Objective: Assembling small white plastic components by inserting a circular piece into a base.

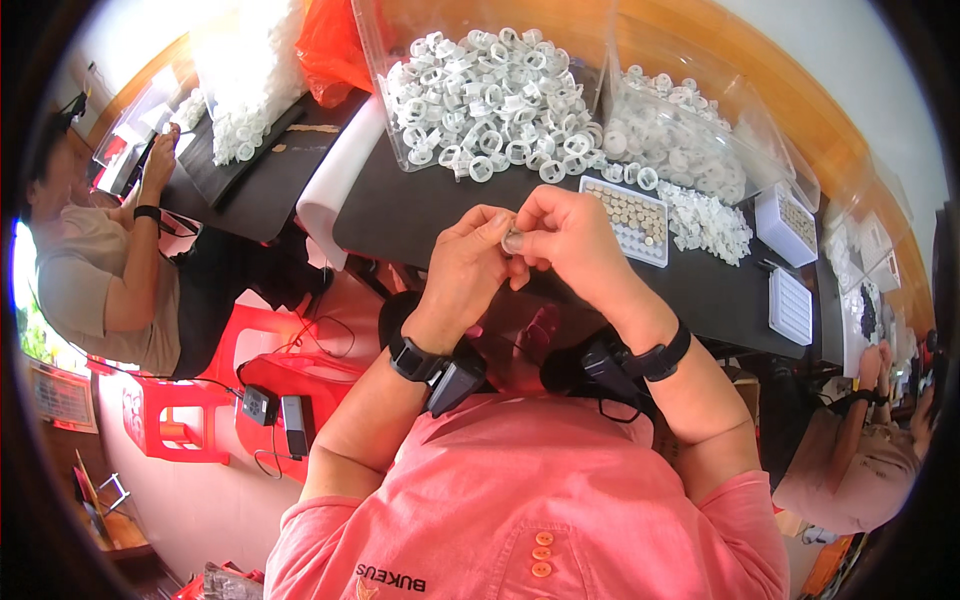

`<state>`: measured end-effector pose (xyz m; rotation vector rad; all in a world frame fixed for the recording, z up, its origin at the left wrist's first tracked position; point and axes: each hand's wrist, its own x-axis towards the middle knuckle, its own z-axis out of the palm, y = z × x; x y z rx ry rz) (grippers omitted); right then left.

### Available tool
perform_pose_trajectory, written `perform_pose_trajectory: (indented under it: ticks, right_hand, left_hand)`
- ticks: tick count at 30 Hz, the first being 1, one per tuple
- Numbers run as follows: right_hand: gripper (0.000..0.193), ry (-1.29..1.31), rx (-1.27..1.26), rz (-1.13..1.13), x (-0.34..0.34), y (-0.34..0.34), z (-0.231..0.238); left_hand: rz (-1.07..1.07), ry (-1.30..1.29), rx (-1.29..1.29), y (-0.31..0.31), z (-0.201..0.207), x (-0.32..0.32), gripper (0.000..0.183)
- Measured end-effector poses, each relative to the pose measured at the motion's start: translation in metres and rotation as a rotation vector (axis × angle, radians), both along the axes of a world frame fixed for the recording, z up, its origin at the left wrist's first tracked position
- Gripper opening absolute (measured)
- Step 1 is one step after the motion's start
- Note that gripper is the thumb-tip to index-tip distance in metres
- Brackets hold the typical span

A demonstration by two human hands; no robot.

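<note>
My left hand (472,258) and my right hand (568,235) meet at the table's near edge, in front of a heap of white plastic rings (490,95). Between their pinched fingertips is a small round part (513,241), partly clear and partly silvery. Fingers cover most of it, so its exact kind is hard to tell. Both hands grip it, thumbs and forefingers closed. Just right of my right hand lies a white tray (641,250) with rows of small round metal discs (628,208). Beside that tray is a pile of small white plastic pieces (708,222).
Clear plastic bins (372,50) hold the rings at the back of the black table (400,200). A white box of discs (790,240) and a white slotted tray (790,308) stand at the right. Co-workers (110,270) sit at both sides. A red stool (180,410) is left.
</note>
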<state>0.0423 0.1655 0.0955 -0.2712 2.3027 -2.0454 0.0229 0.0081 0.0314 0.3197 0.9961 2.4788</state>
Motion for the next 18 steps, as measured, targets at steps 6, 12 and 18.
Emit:
perform_pose_trajectory:
  ticks: [6,12,18]
  right_hand:
    - [0.014,-0.108,-0.023,0.017,-0.009,0.009,0.007]
    - [0.015,-0.08,-0.088,0.049,-0.01,0.007,-0.001]
    - [0.015,-0.057,-0.095,0.064,-0.007,0.01,-0.003]
  left_hand:
    - [-0.017,0.036,-0.051,0.0,0.005,0.0,0.026]
    - [-0.025,0.009,-0.037,0.0,0.005,-0.001,0.027]
    - [-0.031,-0.003,-0.049,-0.002,0.008,-0.001,0.028]
